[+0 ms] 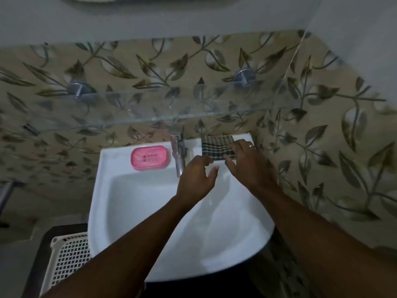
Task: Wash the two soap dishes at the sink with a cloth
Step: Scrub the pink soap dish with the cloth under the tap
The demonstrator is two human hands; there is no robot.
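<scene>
- Presently, head view: cloth lies on the back ledge of the sink, right of the tap, long axis across.
- Right hand over it, fingers bent onto its near edge, gripping.
- Left hand curled at the near-left corner; cannot tell if it holds.
- Pink dish left of tap, nearer left hand; no soap seen inside. Second dish not seen.
</scene>
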